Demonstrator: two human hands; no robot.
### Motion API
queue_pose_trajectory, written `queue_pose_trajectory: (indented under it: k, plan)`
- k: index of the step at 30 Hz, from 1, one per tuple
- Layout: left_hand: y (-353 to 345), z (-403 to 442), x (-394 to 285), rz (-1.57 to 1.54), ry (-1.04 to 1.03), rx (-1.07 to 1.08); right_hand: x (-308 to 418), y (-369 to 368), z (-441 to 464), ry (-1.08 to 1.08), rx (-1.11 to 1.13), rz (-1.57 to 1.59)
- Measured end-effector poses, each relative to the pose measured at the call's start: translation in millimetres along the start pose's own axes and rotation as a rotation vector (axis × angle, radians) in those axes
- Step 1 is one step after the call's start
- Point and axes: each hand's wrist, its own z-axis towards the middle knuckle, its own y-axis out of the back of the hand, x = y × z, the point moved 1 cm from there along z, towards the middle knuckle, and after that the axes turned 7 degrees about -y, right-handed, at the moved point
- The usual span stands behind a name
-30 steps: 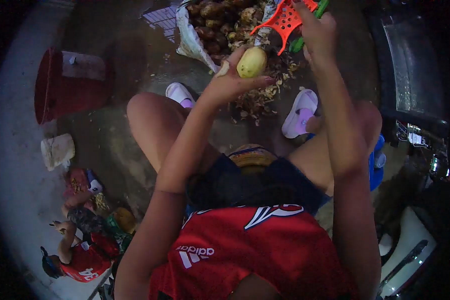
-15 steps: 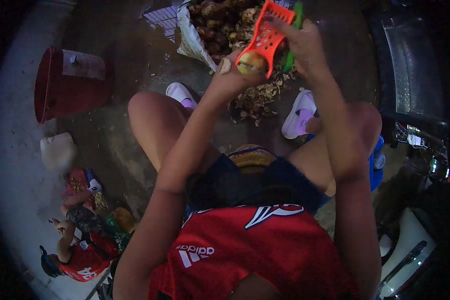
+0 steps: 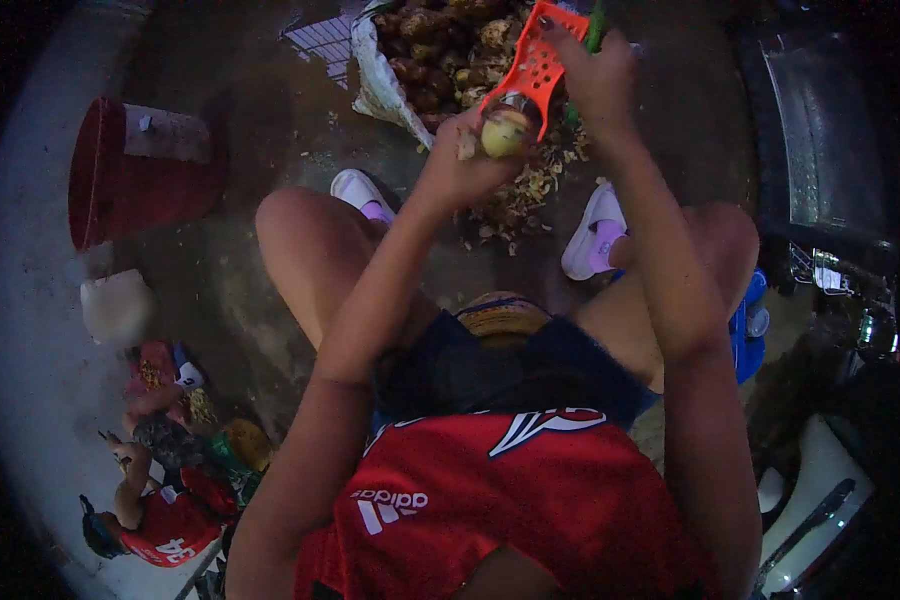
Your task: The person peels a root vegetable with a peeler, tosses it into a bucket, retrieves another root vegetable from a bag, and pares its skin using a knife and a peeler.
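In my left hand [image 3: 462, 168], closed fingers hold a round, pale, partly peeled tuber [image 3: 504, 134]. My right hand [image 3: 602, 92] grips an orange peeler [image 3: 536, 66] with a perforated body, its thumb laid along the upper part. The peeler's lower end lies against the top of the tuber, where the contact is blurred. Something green [image 3: 596, 28] shows behind the peeler by my right fingers. Below both hands, a pile of peelings [image 3: 518, 208] is scattered on the floor.
A white sack [image 3: 372, 70] of brown tubers [image 3: 425, 45] stands beyond my hands. At left are a red bucket [image 3: 150, 185] and a whitish block [image 3: 117, 305]. Another person in a red shirt [image 3: 175, 525] sits lower left. A dark ribbed panel [image 3: 825, 130] stands at right.
The peeler has shifted slightly up along the tuber, exposing more of its pale surface. My right hand has moved slightly; my left hand still holds the tuber.
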Motion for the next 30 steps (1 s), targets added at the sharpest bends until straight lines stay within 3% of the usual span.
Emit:
queue_pose_trajectory:
  k: [1, 5, 8, 9, 11, 12, 13, 16, 17, 20, 21, 24, 27, 30]
  plan:
    - [2.6, -0.4, -2.5, 0.042, -0.022, 0.010, -38.2, 12.7, 10.3, -0.150, 0.058, -0.244]
    - [5.0, 0.0, 3.2, 0.026, 0.074, 0.018, -22.2, 20.5, 22.2, -0.615, -0.090, 0.115]
    - [3.9, -3.2, -1.3, -0.359, 0.263, -0.004, -8.6, -3.0, -1.0, -0.661, 0.034, 0.513]
    - [1.6, -5.3, -1.6, -0.461, 0.261, 0.019, 5.8, -9.7, -13.5, -0.582, 0.109, 0.526]
    - [-4.4, -9.6, 1.4, -0.664, 0.258, 0.071, -32.6, 2.9, -1.0, -0.452, -0.029, 0.186]
    - [-6.6, -10.2, 4.2, -0.596, 0.222, 0.089, -51.6, 11.9, 8.8, -0.386, -0.096, 0.016]
    - [-7.6, -10.9, 7.6, -0.527, 0.190, 0.105, -46.8, 18.7, 20.8, -0.488, -0.207, -0.012]
    - [-2.8, -10.1, 4.2, -0.523, 0.222, 0.128, -16.1, 12.3, 22.2, -0.562, -0.166, 0.413]
    - [-2.4, -9.7, 1.3, -0.560, 0.255, 0.135, -51.7, 15.7, 17.0, -0.471, -0.036, 0.276]
    - [1.7, -8.9, 2.9, -0.481, 0.295, 0.192, 7.6, -4.3, -19.2, -0.122, 0.047, -0.130]
    - [-0.3, -9.3, 5.0, -0.519, 0.290, 0.184, -12.3, 5.4, -11.8, -0.185, 0.035, -0.401]
    - [-2.2, -9.8, 12.0, -0.586, 0.285, 0.144, -21.7, 16.5, 24.9, -0.256, -0.020, -0.028]
    - [0.4, -8.9, 16.7, -0.620, 0.282, 0.103, -22.1, 21.0, 20.9, -0.575, -0.036, -0.173]
    - [2.3, -8.3, 16.0, -0.689, 0.278, 0.089, 28.7, -3.3, -19.3, -0.249, 0.040, -0.261]
